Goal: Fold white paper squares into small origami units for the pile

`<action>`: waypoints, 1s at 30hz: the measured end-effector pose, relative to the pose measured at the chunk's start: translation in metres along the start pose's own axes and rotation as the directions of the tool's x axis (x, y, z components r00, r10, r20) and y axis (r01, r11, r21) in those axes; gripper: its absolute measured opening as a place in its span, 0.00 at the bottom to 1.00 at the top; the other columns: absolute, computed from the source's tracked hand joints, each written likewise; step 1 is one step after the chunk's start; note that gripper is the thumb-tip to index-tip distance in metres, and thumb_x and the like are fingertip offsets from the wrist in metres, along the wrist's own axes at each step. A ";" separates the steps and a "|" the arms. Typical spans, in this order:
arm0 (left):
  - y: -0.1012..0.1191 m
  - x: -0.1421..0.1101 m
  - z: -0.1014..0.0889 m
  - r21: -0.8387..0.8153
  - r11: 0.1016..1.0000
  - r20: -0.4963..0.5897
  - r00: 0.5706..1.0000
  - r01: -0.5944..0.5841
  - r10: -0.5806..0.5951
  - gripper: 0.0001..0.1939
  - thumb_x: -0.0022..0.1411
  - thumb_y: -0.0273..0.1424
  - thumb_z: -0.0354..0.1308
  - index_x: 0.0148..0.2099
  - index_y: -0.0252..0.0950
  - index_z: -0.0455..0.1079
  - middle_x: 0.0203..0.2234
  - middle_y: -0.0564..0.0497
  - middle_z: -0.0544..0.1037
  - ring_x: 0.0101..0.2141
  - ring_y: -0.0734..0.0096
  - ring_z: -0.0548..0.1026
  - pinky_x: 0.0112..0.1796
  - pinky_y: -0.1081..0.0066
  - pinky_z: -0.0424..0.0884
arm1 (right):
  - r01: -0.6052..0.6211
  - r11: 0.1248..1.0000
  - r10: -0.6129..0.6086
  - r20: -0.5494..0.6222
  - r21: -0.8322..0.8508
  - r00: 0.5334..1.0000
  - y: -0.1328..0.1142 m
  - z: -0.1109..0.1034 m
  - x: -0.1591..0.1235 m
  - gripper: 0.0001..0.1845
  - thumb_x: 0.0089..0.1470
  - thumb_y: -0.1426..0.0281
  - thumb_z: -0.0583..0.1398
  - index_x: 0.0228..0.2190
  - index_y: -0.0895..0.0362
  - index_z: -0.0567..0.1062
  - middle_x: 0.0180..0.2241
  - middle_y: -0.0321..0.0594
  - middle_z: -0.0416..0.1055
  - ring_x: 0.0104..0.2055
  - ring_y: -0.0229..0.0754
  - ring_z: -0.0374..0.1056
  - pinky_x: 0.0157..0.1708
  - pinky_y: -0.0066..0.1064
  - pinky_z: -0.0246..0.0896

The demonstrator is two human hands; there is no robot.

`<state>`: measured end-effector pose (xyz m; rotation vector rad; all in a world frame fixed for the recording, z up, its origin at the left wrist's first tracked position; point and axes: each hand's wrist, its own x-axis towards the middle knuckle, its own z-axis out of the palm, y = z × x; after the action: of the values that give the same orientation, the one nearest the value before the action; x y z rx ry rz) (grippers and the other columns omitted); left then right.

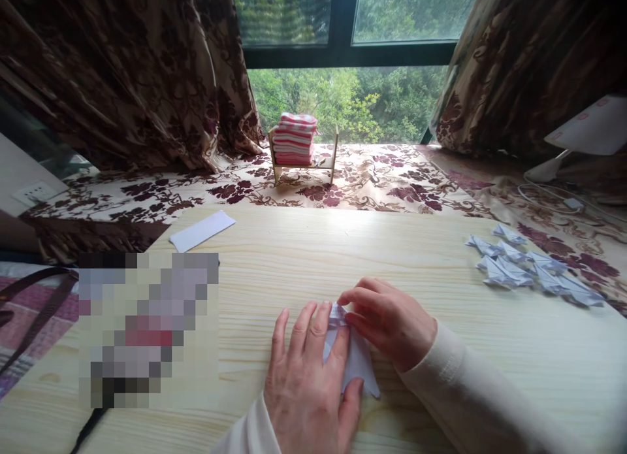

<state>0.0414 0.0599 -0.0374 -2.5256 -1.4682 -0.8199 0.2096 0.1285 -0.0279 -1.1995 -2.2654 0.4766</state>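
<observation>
A partly folded sheet of white paper (360, 368) lies on the light wooden table (294, 251), close in front of me. My left hand (306, 369) rests flat over its left side, fingers spread and thumb near the paper's lower edge. At the paper's top end, my right hand (392, 320) pinches a small folded part between thumb and forefinger. My left fingers cover some of the folds, so the full shape cannot be made out.
Several folded white paper pieces (509, 261) sit at the table's right. A flat white paper strip (203, 230) lies at the far left, above a blurred-out object (151, 330). Beyond the table, a small wooden rack (304, 165) holds folded pink-and-white cloths (294, 140); a white lamp (588, 124) stands right.
</observation>
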 end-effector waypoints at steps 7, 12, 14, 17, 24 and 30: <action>0.001 -0.001 0.000 0.000 0.998 0.038 0.997 0.060 -0.060 0.20 0.59 0.35 0.49 0.53 0.37 0.68 0.54 0.39 0.67 0.56 0.52 0.60 0.56 0.47 0.48 | 0.020 0.998 -0.019 0.025 -0.053 1.000 -0.005 -0.002 -0.001 0.10 0.54 0.74 0.54 0.34 0.53 0.76 0.30 0.41 0.68 0.32 0.40 0.63 0.31 0.31 0.59; -0.001 -0.002 0.002 -0.004 0.998 0.040 0.997 0.064 -0.064 0.20 0.59 0.33 0.49 0.53 0.38 0.68 0.54 0.41 0.67 0.57 0.52 0.59 0.56 0.48 0.47 | 0.041 0.994 -0.038 0.035 -0.102 0.999 -0.011 -0.005 -0.002 0.12 0.55 0.74 0.53 0.33 0.53 0.76 0.29 0.41 0.67 0.31 0.40 0.63 0.30 0.30 0.58; -0.002 -0.001 0.002 -0.011 0.999 0.045 0.998 0.047 -0.046 0.20 0.58 0.32 0.50 0.53 0.38 0.68 0.55 0.43 0.67 0.57 0.53 0.59 0.56 0.48 0.45 | 0.042 0.994 -0.039 0.039 -0.100 0.998 -0.011 -0.006 -0.003 0.12 0.55 0.75 0.53 0.35 0.52 0.76 0.29 0.41 0.67 0.31 0.40 0.63 0.29 0.29 0.58; -0.003 0.001 0.002 -0.023 0.999 0.053 0.998 0.029 -0.028 0.20 0.58 0.32 0.50 0.52 0.37 0.69 0.55 0.44 0.68 0.56 0.54 0.60 0.57 0.49 0.42 | 0.043 0.995 -0.038 0.056 -0.095 0.998 -0.010 -0.006 -0.002 0.13 0.56 0.73 0.52 0.36 0.52 0.76 0.29 0.41 0.67 0.31 0.40 0.62 0.29 0.29 0.58; -0.006 0.000 0.003 -0.035 0.999 0.034 0.999 0.011 -0.010 0.21 0.59 0.40 0.53 0.51 0.36 0.70 0.51 0.43 0.72 0.53 0.55 0.64 0.58 0.54 0.41 | 0.042 0.995 -0.038 0.036 -0.092 0.999 -0.010 -0.005 -0.004 0.15 0.58 0.72 0.51 0.36 0.52 0.77 0.29 0.42 0.67 0.30 0.40 0.62 0.28 0.30 0.58; -0.006 0.001 0.005 -0.059 0.998 0.006 1.000 0.023 -0.023 0.20 0.59 0.39 0.53 0.50 0.36 0.71 0.49 0.45 0.74 0.50 0.56 0.67 0.59 0.55 0.40 | 0.024 0.996 -0.023 0.013 -0.088 1.000 -0.009 -0.003 -0.004 0.14 0.58 0.71 0.52 0.37 0.51 0.77 0.29 0.42 0.68 0.29 0.40 0.62 0.28 0.30 0.58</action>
<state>0.0390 0.0653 -0.0417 -2.5595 -1.4993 -0.8738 0.2069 0.1201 -0.0221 -1.2144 -2.3290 0.3794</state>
